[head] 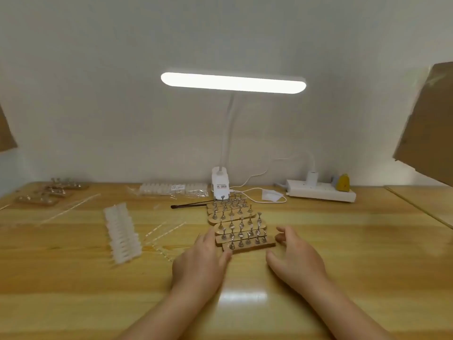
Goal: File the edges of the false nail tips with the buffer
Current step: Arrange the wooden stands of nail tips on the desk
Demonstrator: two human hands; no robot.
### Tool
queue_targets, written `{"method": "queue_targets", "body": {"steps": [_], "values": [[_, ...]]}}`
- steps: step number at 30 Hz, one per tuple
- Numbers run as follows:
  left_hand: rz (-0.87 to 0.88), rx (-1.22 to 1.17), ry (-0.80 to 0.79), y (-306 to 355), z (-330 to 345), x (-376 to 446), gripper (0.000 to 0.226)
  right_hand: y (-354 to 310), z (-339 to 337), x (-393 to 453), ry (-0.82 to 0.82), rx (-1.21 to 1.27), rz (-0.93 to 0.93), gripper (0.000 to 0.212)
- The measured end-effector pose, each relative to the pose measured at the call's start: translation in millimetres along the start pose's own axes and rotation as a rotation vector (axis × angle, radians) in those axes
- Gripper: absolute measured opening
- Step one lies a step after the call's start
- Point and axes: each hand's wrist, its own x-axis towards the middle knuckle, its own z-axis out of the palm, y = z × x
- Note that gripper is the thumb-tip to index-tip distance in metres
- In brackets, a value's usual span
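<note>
1. My left hand (202, 256) and right hand (294, 256) are both spread, holding nothing.
2. The stands (241, 231) sit between them, long axes crosswise; left fingers touch.
3. Tips (122, 233) lie farther left; buffer not visible.

Lit lamp (232, 82) clipped at the back of a wooden table (343, 253). White power strip (321, 191) to its right by the wall, cardboard (431, 123) leaning far right, dark brush (191, 205) before the clip.
</note>
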Motion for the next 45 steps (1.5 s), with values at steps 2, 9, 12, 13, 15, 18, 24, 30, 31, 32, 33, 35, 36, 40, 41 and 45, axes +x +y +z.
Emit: {"method": "queue_targets", "body": {"steps": [2,9,12,13,15,18,24,30,31,32,33,35,36,40,41,45], "values": [[0.014,0.002,0.000,0.7,0.5,0.3,0.057,1.5,1.0,2.5,-0.005,0.008,-0.009,0.059],[0.056,-0.015,0.036,-3.8,0.6,-2.3,0.031,1.0,1.4,-1.3,-0.023,-0.035,-0.085,0.056],[0.077,-0.048,0.036,-3.9,-1.4,-6.0,0.031,3.7,2.7,-3.0,-0.027,-0.050,-0.109,0.058],[0.089,-0.077,0.041,-5.7,-1.5,-8.6,0.033,4.6,2.6,-3.9,-0.027,-0.044,-0.111,0.058],[0.112,-0.092,0.035,-10.2,-2.1,-17.2,0.036,8.3,2.8,-7.3,-0.022,0.014,-0.105,0.058],[0.124,-0.077,0.025,-12.6,-7.6,-26.4,0.038,12.0,2.6,-13.8,0.005,0.090,-0.087,0.053],[0.149,-0.050,-0.023,-6.1,-10.7,-29.9,0.039,11.9,2.8,-14.1,0.019,0.117,-0.072,0.050],[0.178,-0.016,-0.068,-7.0,-10.5,-27.3,0.033,13.9,4.6,-9.9,0.041,0.195,-0.033,0.043],[0.180,-0.004,-0.076,-6.4,-12.2,-26.9,0.033,14.7,4.6,-8.8,0.041,0.216,-0.018,0.040],[0.166,0.020,-0.083,-5.5,-15.9,-26.0,0.033,15.3,4.1,-8.0,0.039,0.234,-0.005,0.038],[0.147,0.076,-0.070,-5.3,-21.9,-22.9,0.032,15.8,3.9,-7.2,0.038,0.245,0.001,0.036],[0.085,0.290,0.024,-12.0,-37.4,-9.0,0.034,15.5,3.4,-5.5,0.040,0.248,0.004,0.034],[0.015,0.375,0.070,-20.5,-45.5,1.1,0.035,14.6,3.1,-4.6,0.042,0.244,0.005,0.034],[-0.372,0.441,0.039,-74.2,-69.0,34.4,0.039,9.9,-0.1,-1.0,0.026,0.228,0.024,0.035],[-0.436,0.428,-0.009,-87.6,-68.9,38.0,0.042,9.2,-0.7,-0.6,0.018,0.227,0.024,0.035],[-0.504,0.302,-0.085,-123.5,-57.0,45.5,0.048,8.4,0.3,2.0,0.008,0.210,0.006,0.035]]}}
